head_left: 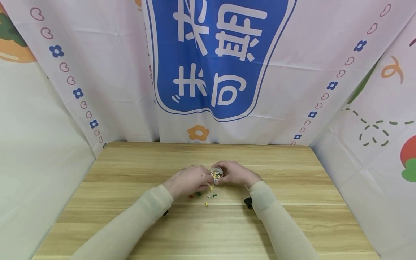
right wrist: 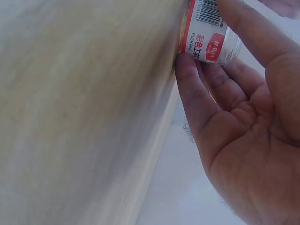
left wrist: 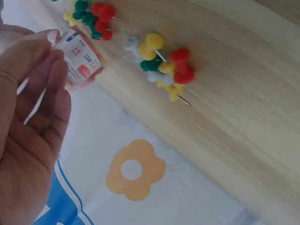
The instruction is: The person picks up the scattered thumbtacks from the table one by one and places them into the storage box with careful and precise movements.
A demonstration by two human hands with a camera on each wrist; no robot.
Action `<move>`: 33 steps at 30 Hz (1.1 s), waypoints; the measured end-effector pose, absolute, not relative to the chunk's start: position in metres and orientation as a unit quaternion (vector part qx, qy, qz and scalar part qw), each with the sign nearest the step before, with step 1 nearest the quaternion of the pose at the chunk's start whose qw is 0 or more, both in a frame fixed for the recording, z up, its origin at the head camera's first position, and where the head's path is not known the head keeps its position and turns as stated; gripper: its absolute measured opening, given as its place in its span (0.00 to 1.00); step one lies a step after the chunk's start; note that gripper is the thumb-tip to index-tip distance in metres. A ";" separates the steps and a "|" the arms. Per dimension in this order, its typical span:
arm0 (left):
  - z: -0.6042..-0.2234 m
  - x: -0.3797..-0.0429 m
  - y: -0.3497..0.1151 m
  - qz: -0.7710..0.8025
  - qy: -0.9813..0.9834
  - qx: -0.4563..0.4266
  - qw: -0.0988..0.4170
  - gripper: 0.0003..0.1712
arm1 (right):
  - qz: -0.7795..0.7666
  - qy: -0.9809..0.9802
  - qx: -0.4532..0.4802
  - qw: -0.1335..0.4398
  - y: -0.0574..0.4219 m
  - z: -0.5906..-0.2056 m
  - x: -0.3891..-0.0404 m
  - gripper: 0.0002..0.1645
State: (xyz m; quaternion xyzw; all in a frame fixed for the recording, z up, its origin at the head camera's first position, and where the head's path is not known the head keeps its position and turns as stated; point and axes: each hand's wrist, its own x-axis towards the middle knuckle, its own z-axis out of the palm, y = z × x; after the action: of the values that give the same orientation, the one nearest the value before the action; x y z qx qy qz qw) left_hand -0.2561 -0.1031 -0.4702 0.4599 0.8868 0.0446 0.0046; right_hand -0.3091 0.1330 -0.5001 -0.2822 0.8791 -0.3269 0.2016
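Note:
My right hand [head_left: 235,173] holds a small clear jar [head_left: 212,169] of push pins by its side, thumb and fingers around it. The jar [right wrist: 201,35] has a white and red label printed "PUSH PINS" and sits low, close over the wood. Colored pins show through its mouth. My left hand [head_left: 191,178] is at the jar's mouth from the left, with thumb and fingertips drawn together; I cannot tell whether a pin is between them. Loose red, green, yellow and white push pins [left wrist: 183,65] lie on the table below the left hand.
The wooden table [head_left: 208,231] reaches back to a white printed curtain [head_left: 130,122]. A single yellow push pin [head_left: 206,204] lies nearest me, point exposed. A small black object [head_left: 248,202] shows beside the right cuff. Fabric walls [head_left: 357,173] stand at both sides.

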 end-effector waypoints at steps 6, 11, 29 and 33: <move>-0.476 -0.257 -0.105 0.029 0.859 0.511 0.001 0.07 | -0.330 0.879 -0.283 0.198 0.133 -0.500 -0.309 0.37; -0.480 -0.258 -0.105 -0.001 0.843 0.538 -0.018 0.18 | -0.328 0.881 -0.279 0.198 0.133 -0.500 -0.308 0.36; -0.491 -0.261 -0.103 -0.015 0.860 0.511 -0.001 0.11 | -0.320 0.883 -0.288 0.187 0.133 -0.501 -0.310 0.36; -0.492 -0.261 -0.103 -0.009 0.866 0.499 0.008 0.11 | -0.321 0.883 -0.283 0.191 0.133 -0.502 -0.311 0.37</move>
State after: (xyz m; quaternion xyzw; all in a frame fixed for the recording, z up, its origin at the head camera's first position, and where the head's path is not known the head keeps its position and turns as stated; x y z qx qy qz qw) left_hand -0.2613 -0.1025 -0.4917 0.4993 0.8663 -0.0095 0.0080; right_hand -0.3106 0.1334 -0.5019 -0.2835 0.8833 -0.3205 0.1915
